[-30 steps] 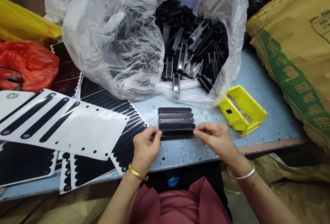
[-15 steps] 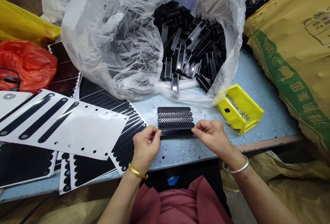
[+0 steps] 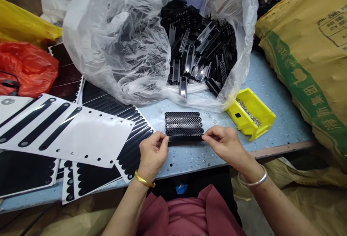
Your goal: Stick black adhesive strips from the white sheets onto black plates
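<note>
Between my two hands stretches a narrow black sticker strip [image 3: 185,139], one end at each. My left hand [image 3: 154,152] is closed, thumb and index finger pinching the strip's left end. On the other side, my right hand [image 3: 225,143] pinches the right end. Just beyond the strip, several black plastic bars [image 3: 184,124] with a lattice face and rounded ends lie side by side. The strip runs along the near edge of the closest bar; whether they touch, I cannot tell. To the left lies a white backing sheet [image 3: 100,131] bearing a few black strips.
A clear plastic bag [image 3: 114,47] full of black parts [image 3: 200,44] stands behind. A yellow bin [image 3: 251,114] of small metal pieces is at right, near a large tan sack [image 3: 306,47]. More black sticker sheets [image 3: 94,178] and a red bag [image 3: 27,67] are at left.
Almost nothing differs. The view shifts slightly, my right wrist moves a little to the right, and both pinches on the strip stay as they were.
</note>
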Tool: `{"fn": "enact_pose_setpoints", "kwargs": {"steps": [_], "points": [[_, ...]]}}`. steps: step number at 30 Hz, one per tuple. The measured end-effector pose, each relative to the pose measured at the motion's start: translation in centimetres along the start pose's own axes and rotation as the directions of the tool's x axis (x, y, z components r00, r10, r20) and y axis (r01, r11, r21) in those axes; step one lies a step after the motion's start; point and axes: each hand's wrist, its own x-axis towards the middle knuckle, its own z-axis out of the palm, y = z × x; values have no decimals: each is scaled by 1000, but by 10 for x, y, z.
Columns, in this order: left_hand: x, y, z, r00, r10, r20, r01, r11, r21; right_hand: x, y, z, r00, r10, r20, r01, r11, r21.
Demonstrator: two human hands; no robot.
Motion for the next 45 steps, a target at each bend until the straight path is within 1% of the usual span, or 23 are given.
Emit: {"fn": "enact_pose_setpoints", "kwargs": {"steps": [4,6,8,15,21,29,34,39,45], "points": [[0,0,0,1000,0,3,0,1000,5,8,7,5,987,145,72,-158,962,222],[1,0,0,1000,-4,5,4,1000,8,12,11,7,980,181,87,-198,938,285],[1,1,-1,1000,-11,2,11,1000,12,13,13,9,976,203,75,-216,926,309],[0,3,-1,1000,-23,1,23,1000,7,12,13,12,975,218,41,-220,926,308],[0,3,0,1000,-17,6,17,1000,3,12,14,13,982,187,7,-182,948,259],[1,3,-1,1000,-21,2,21,1000,13,12,18,17,982,187,-26,-180,967,182],[2,3,0,1000,-22,-3,22,1000,18,11,18,19,977,209,-30,-203,969,142],[2,2,-1,1000,-16,-3,17,1000,23,9,20,22,973,230,-28,-224,964,141],[1,2,-2,1000,-13,2,13,1000,16,5,32,25,952,285,-111,-259,945,201]]}}
